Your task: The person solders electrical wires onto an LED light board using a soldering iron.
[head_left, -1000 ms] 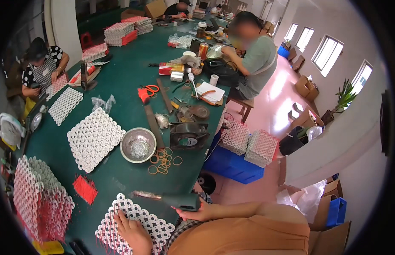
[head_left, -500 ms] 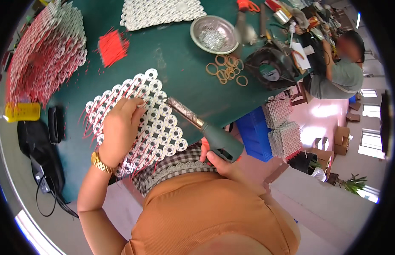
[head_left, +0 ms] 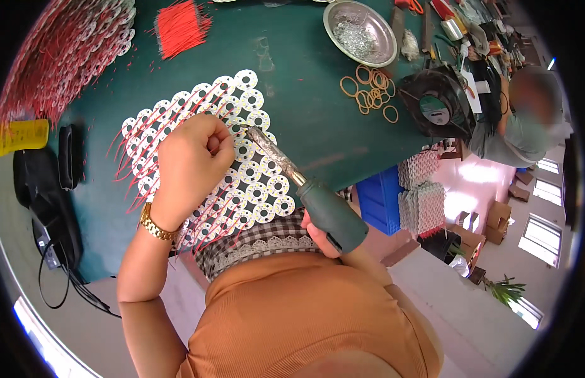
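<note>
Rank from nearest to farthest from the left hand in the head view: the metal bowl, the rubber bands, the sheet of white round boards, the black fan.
From the left hand:
1. Sheet of white round boards, directly under it.
2. Rubber bands, up and right on the green table.
3. Metal bowl, above the bands.
4. Black fan, far right at the table edge.

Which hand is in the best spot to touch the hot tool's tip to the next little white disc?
Probably the right hand: it grips the soldering iron, whose tip is at the panel of white discs. The left hand is a fist resting on the panel.
</note>
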`<state>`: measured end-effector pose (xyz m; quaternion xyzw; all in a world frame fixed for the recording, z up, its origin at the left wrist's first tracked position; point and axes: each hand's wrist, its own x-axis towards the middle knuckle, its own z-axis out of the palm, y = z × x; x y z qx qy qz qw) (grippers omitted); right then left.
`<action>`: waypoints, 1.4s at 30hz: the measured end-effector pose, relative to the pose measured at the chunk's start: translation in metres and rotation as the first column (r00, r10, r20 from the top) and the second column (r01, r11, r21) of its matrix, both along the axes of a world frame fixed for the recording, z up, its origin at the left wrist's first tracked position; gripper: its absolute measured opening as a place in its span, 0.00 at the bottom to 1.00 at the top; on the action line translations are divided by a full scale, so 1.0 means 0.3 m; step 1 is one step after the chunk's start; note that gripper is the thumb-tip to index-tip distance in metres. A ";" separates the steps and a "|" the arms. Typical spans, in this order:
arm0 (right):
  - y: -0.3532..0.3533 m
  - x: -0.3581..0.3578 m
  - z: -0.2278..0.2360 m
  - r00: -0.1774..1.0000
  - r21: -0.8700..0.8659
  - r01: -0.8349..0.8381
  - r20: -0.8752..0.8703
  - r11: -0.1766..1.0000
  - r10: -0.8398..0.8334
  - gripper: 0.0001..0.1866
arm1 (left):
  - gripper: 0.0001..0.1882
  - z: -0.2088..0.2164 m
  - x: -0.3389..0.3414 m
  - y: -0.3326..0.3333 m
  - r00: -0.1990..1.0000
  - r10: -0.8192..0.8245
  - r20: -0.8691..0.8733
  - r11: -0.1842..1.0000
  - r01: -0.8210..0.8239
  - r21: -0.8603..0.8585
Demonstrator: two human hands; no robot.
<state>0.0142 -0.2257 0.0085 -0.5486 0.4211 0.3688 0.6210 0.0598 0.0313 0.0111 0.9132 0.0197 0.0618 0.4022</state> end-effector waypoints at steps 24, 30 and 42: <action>-0.070 -0.062 -0.082 -0.089 -0.822 -0.262 0.543 0.506 0.835 0.29 | 0.06 -0.024 0.008 -0.020 0.994 0.009 0.113 0.992 -0.023 0.122; -0.086 -0.048 -0.156 -0.382 -0.748 -0.108 0.639 0.655 0.667 0.27 | 0.06 -0.024 0.008 -0.024 0.992 0.022 0.122 0.991 -0.038 0.127; -0.081 -0.110 -0.049 0.598 -0.518 -0.362 0.509 0.775 0.619 0.09 | 0.06 -0.019 0.012 -0.018 0.988 -0.008 0.155 0.987 -0.018 0.162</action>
